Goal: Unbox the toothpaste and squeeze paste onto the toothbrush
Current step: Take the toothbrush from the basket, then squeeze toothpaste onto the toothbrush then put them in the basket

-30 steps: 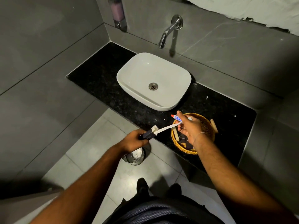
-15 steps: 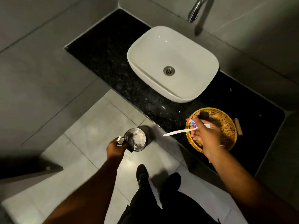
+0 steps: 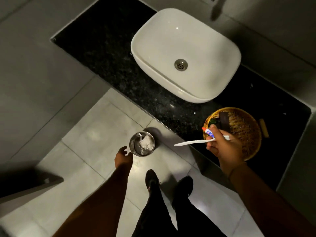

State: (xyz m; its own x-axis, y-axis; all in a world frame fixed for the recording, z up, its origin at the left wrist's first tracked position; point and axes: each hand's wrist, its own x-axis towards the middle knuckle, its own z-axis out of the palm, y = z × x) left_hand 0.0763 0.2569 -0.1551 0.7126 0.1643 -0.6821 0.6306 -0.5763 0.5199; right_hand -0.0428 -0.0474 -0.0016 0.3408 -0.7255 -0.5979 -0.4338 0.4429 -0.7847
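Note:
My right hand (image 3: 222,147) holds both a white toothbrush (image 3: 191,142), which points left, and a small toothpaste tube (image 3: 207,131) with a red cap. The hand hovers over the near left rim of a woven basket (image 3: 246,134) on the black counter. My left hand (image 3: 123,156) hangs low beside a small metal bin (image 3: 132,146) on the floor, fingers apart and holding nothing. Crumpled white packaging lies inside the bin.
A white basin (image 3: 188,48) sits on the black granite counter (image 3: 106,53). The basket holds a few dark items. My two dark shoes (image 3: 152,178) stand on the pale floor tiles below the counter edge. Grey tiled walls close in on the left and right.
My left hand carried the box from the toothbrush down to the floor bin and let it go; it is now empty. The view tilted downward. My right hand kept the toothbrush and tube.

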